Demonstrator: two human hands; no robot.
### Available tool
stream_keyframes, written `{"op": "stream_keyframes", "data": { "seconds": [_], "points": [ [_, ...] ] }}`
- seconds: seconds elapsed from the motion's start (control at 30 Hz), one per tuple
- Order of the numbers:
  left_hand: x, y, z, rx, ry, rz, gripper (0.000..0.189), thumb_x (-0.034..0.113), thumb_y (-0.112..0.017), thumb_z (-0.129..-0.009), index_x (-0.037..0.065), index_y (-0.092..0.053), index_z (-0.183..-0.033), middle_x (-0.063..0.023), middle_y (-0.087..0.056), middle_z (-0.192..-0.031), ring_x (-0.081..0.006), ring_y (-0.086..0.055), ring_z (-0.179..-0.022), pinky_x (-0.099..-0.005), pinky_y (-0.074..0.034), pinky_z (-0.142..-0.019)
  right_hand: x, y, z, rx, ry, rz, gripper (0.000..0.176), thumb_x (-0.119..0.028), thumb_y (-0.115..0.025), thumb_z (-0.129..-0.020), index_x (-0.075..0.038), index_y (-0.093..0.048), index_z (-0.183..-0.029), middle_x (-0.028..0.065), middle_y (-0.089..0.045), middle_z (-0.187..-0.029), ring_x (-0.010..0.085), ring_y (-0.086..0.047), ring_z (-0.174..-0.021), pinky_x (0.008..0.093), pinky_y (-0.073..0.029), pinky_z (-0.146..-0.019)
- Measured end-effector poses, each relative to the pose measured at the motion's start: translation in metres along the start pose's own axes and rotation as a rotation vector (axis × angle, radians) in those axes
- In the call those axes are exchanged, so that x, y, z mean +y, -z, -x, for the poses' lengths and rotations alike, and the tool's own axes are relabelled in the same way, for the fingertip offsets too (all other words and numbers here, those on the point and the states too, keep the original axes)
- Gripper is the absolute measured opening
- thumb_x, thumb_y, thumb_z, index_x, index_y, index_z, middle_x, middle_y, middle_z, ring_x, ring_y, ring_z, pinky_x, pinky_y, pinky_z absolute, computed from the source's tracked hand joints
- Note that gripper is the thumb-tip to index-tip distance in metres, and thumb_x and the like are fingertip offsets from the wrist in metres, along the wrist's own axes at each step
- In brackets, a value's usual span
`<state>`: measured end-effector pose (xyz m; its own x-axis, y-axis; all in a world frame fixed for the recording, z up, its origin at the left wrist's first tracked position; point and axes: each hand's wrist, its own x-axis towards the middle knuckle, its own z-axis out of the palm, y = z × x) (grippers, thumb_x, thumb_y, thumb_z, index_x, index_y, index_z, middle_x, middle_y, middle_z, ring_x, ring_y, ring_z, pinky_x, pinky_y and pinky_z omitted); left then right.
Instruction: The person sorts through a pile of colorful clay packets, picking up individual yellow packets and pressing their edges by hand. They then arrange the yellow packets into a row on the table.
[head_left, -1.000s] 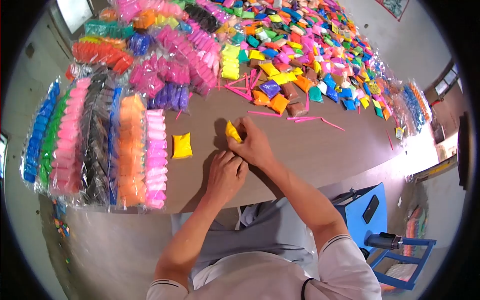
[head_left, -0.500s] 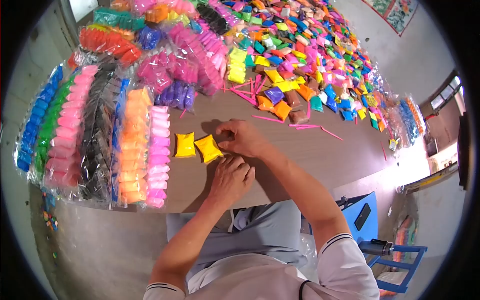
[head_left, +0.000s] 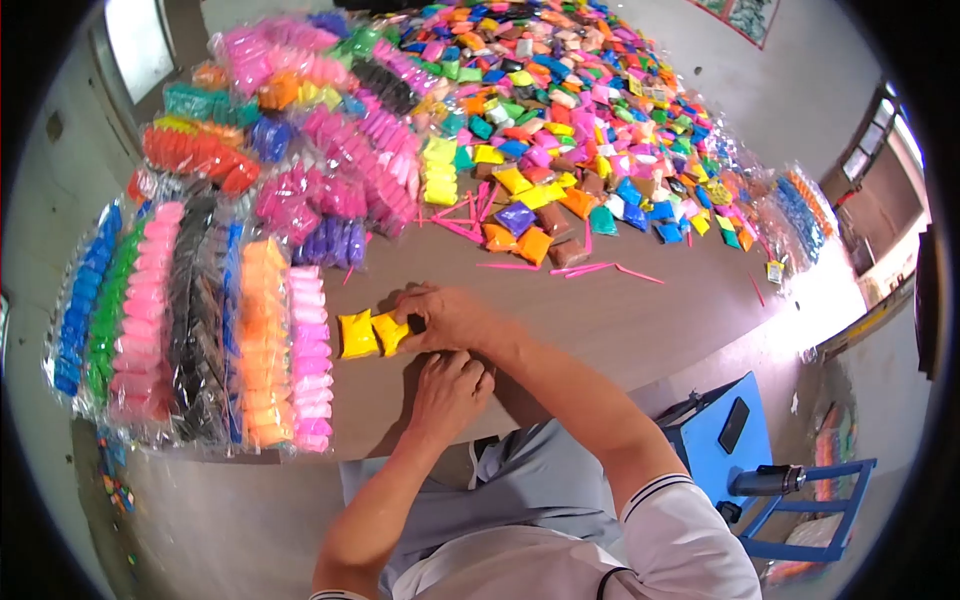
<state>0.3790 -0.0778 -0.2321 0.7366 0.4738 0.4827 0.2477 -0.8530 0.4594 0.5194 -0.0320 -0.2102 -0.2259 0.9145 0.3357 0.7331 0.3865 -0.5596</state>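
The right hand [head_left: 447, 318] lies on the table [head_left: 620, 310]. Its grip is pinched shut on the 3 o'clock edge of a yellow clay packet [head_left: 390, 332], which sits flat, touching a second yellow packet [head_left: 357, 334] at its 9 o'clock. The left hand [head_left: 448, 392] rests just at 6 o'clock of the right, its grip curled closed on itself. Bagged rows of clay [head_left: 265, 345] lie further toward 9 o'clock.

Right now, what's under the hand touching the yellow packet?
The right hand covers one edge of a yellow packet on the brown table. Anything else beneath its palm is hidden.
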Motion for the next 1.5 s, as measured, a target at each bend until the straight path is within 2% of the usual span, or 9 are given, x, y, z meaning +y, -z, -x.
{"op": "stream_keyframes", "data": {
  "seconds": [0.2, 0.57, 0.67, 0.8, 0.93, 1.0, 1.17, 1.37, 1.5],
  "points": [
    [-0.005, -0.008, 0.002, 0.042, -0.054, -0.058, 0.010, 0.012, -0.068, -0.074, 0.003, -0.063, -0.077, -0.0133, -0.059, -0.083, -0.0354, -0.060, -0.084, -0.0481, -0.048, -0.077, 0.004, -0.017, 0.000, 0.160, 0.049, -0.002, 0.037, -0.029, -0.084, -0.066, -0.006, -0.060, -0.083, 0.0107, -0.062, -0.088, 0.0339, -0.061, -0.088, 0.0416, -0.052, -0.075],
    [-0.002, -0.004, 0.001, 0.004, -0.077, -0.155, 0.015, 0.013, -0.070, -0.075, -0.001, -0.066, -0.080, -0.0176, -0.061, -0.083, -0.0369, -0.062, -0.085, -0.0471, -0.048, -0.082, -0.002, -0.033, -0.011, 0.190, -0.043, 0.004, 0.036, -0.035, -0.082, -0.063, -0.009, -0.061, -0.076, 0.0098, -0.063, -0.086, 0.0337, -0.062, -0.080, 0.0425, -0.051, -0.071],
    [0.002, -0.003, -0.001, 0.003, -0.058, -0.154, 0.015, 0.014, -0.069, -0.077, 0.000, -0.064, -0.075, -0.0171, -0.061, -0.081, -0.0365, -0.061, -0.082, -0.0471, -0.048, -0.078, 0.021, -0.030, 0.001, 0.237, -0.058, -0.240, 0.031, -0.033, -0.078, -0.069, -0.008, -0.063, -0.079, 0.0133, -0.062, -0.085, 0.0354, -0.063, -0.080, 0.0435, -0.051, -0.071],
    [0.007, -0.002, -0.003, 0.001, -0.005, -0.164, 0.023, 0.016, -0.068, -0.081, 0.002, -0.058, -0.066, -0.0138, -0.059, -0.077, -0.0354, -0.058, -0.076, -0.0475, -0.045, -0.071, 0.047, 0.007, 0.062, 0.472, -0.132, -0.043, 0.018, -0.018, -0.067, -0.082, -0.002, -0.066, -0.090, 0.0177, -0.062, -0.088, 0.0381, -0.062, -0.084, 0.0463, -0.050, -0.075],
    [0.006, -0.008, -0.008, -0.004, 0.056, -0.156, 0.027, 0.018, -0.067, -0.083, 0.003, -0.056, -0.063, -0.0123, -0.058, -0.074, -0.0354, -0.057, -0.072, -0.0478, -0.044, -0.068, 0.053, 0.045, 0.118, 0.533, -0.179, -0.027, 0.016, -0.016, -0.064, -0.086, -0.001, -0.065, -0.092, 0.0188, -0.063, -0.091, 0.0381, -0.061, -0.088, 0.0467, -0.050, -0.077],
    [0.008, -0.013, -0.012, 0.002, 0.139, -0.137, 0.029, 0.019, -0.066, -0.083, 0.003, -0.056, -0.061, -0.0120, -0.058, -0.071, -0.0356, -0.056, -0.070, -0.0479, -0.043, -0.065, 0.057, 0.054, 0.126, 0.551, -0.212, -0.020, 0.016, -0.016, -0.064, -0.087, -0.001, -0.065, -0.092, 0.0191, -0.063, -0.091, 0.0380, -0.061, -0.090, 0.0468, -0.049, -0.077],
    [0.019, -0.024, -0.031, -0.026, 0.185, -0.147, 0.031, 0.019, -0.065, -0.085, 0.002, -0.055, -0.060, -0.0128, -0.057, -0.068, -0.0362, -0.055, -0.067, -0.0480, -0.041, -0.064, 0.081, 0.106, 0.092, 0.893, -0.389, 0.209, 0.009, -0.009, -0.063, -0.085, -0.001, -0.061, -0.088, 0.0229, -0.061, -0.079, 0.0425, -0.061, -0.076, 0.0497, -0.048, -0.066],
    [0.022, -0.022, -0.028, 0.048, 0.122, -0.115, 0.030, 0.019, -0.063, -0.087, 0.002, -0.056, -0.063, -0.0131, -0.057, -0.069, -0.0358, -0.055, -0.068, -0.0466, -0.041, -0.066, 0.162, 0.138, 0.007, 0.799, -0.391, 0.274, 0.018, -0.013, -0.067, -0.083, -0.001, -0.064, -0.096, 0.0207, -0.067, -0.086, 0.0406, -0.065, -0.082, 0.0497, -0.051, -0.071],
    [0.023, -0.018, -0.028, 0.035, 0.203, -0.012, 0.032, 0.020, -0.062, -0.089, 0.001, -0.054, -0.064, -0.0142, -0.056, -0.069, -0.0365, -0.054, -0.068, -0.0468, -0.041, -0.066, 0.177, 0.139, -0.030, 0.573, -0.618, 0.369, 0.028, -0.019, -0.070, -0.078, -0.002, -0.065, -0.099, 0.0210, -0.069, -0.092, 0.0378, -0.067, -0.088, 0.0478, -0.053, -0.074]
  ]
}}
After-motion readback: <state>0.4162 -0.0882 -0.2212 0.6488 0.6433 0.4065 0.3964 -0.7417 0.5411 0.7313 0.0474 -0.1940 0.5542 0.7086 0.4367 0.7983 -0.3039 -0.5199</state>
